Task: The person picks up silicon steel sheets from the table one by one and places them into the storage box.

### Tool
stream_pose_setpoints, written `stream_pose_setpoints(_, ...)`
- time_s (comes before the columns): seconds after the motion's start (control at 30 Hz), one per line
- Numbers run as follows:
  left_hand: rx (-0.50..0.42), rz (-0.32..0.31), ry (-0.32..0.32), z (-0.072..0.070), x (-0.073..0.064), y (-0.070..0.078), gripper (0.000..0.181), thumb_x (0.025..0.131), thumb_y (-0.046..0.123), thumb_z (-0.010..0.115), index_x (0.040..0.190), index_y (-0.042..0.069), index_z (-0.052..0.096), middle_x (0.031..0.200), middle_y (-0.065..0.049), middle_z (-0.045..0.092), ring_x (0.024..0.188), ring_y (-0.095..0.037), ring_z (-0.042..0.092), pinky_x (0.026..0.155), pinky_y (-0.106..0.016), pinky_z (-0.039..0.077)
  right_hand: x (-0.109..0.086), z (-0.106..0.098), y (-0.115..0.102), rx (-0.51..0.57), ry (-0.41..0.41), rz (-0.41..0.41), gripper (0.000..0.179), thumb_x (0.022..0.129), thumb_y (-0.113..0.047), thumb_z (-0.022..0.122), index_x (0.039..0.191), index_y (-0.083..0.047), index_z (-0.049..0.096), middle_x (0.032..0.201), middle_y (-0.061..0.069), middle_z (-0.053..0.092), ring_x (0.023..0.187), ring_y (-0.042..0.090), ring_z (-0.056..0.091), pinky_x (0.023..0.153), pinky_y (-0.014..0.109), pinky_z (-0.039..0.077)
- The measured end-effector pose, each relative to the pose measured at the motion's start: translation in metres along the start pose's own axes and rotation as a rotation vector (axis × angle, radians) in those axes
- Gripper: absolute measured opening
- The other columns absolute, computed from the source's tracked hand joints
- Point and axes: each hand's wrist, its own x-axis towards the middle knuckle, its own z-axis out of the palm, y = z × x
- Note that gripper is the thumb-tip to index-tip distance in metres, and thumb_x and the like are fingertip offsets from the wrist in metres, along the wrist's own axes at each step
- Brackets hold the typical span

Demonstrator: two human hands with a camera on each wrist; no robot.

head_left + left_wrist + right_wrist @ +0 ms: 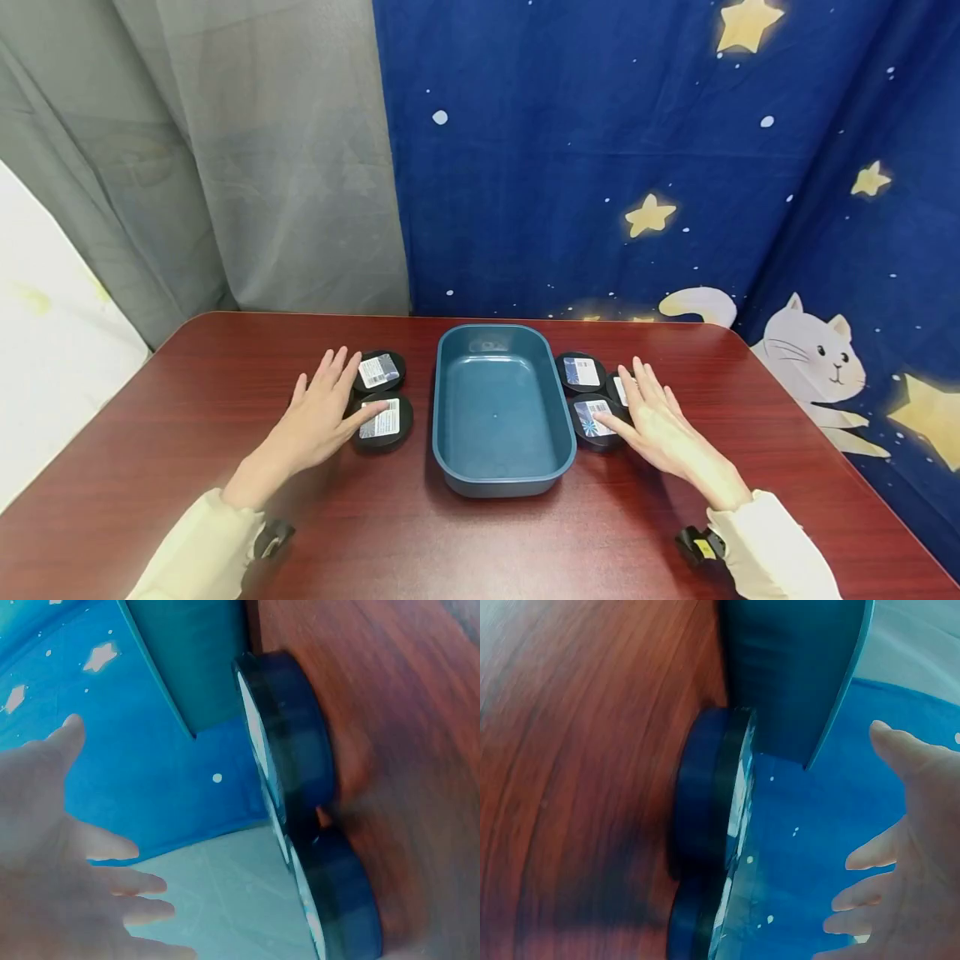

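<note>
My left hand (318, 421) hovers with fingers spread over a group of round black tubs with paper labels. A back tub (390, 375) and a front tub (393, 429) show there; dark edges beside the hand suggest another, mostly hidden. On the other side my right hand (660, 429), fingers also spread, is above similar tubs: one at the back (573, 385), one at the front (600, 442), and a partly covered one (617, 388). Both wrist views show a gap between the hand and the nearest tub (289, 735). Between the two groups stands a blue-green rectangular bin (495, 417) with nothing in it.
The reddish-brown wooden table (420, 550) runs back to a grey curtain (292, 167) and a blue star-patterned curtain (562, 167). A dark wrist device (273, 537) sits at the left cuff, another (699, 546) at the right cuff.
</note>
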Motion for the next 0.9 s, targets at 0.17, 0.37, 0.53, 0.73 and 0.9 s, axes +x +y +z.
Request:
stream_pose_setpoints(0.17, -0.06, 0.025, 0.022, 0.004, 0.002, 0.003, 0.077, 0.086, 0.047, 0.048, 0.133, -0.01, 0.029, 0.137, -0.028, 0.03, 0.128, -0.04, 0.022, 0.098, -0.057, 0.019, -0.001, 0.004, 0.006, -0.042, 0.016, -0.034, 0.075, 0.084, -0.042, 0.054, 0.129, 0.014, 0.031, 0.135, 0.034, 0.025, 0.123, 0.046, 0.026, 0.097, 0.055, 0.022)
stream_pose_setpoints(0.37, -0.147, 0.054, 0.023, 0.012, 0.006, 0.01, 0.06, 0.089, 0.035, 0.049, 0.125, -0.012, 0.04, 0.126, -0.028, 0.044, 0.117, -0.04, 0.04, 0.095, -0.053, 0.029, -0.003, 0.009, 0.011, -0.061, -0.005, -0.039, 0.067, 0.081, -0.039, 0.059, 0.124, 0.009, 0.042, 0.123, 0.029, 0.042, 0.111, 0.043, 0.043, 0.089, 0.054, 0.035)
stream_pose_setpoints(0.53, -0.19, 0.097, 0.053, 0.02, 0.012, 0.018, 0.047, 0.088, 0.027, 0.053, 0.116, -0.011, 0.05, 0.113, -0.024, 0.056, 0.104, -0.035, 0.054, 0.088, -0.048, 0.038, -0.005, 0.011, 0.012, -0.082, -0.047, -0.024, 0.061, 0.079, -0.036, 0.062, 0.118, 0.008, 0.047, 0.112, 0.025, 0.048, 0.101, 0.038, 0.048, 0.084, 0.051, 0.04)
stream_pose_setpoints(0.73, -0.23, 0.104, 0.03, 0.029, 0.019, 0.027, 0.044, 0.088, 0.029, 0.053, 0.112, -0.007, 0.054, 0.103, -0.019, 0.062, 0.095, -0.03, 0.059, 0.082, -0.042, 0.044, -0.007, 0.012, 0.013, -0.157, -0.033, -0.014, 0.056, 0.076, -0.032, 0.066, 0.111, 0.01, 0.052, 0.102, 0.025, 0.051, 0.093, 0.037, 0.05, 0.079, 0.049, 0.043)
stream_pose_setpoints(0.9, -0.227, 0.088, -0.031, 0.037, 0.024, 0.034, 0.049, 0.087, 0.033, 0.053, 0.112, -0.009, 0.053, 0.094, -0.012, 0.065, 0.088, -0.024, 0.061, 0.079, -0.04, 0.045, -0.008, 0.013, 0.012, -0.179, -0.023, 0.014, 0.053, 0.074, -0.033, 0.068, 0.107, 0.007, 0.056, 0.093, 0.021, 0.049, 0.083, 0.033, 0.047, 0.068, 0.047, 0.045)
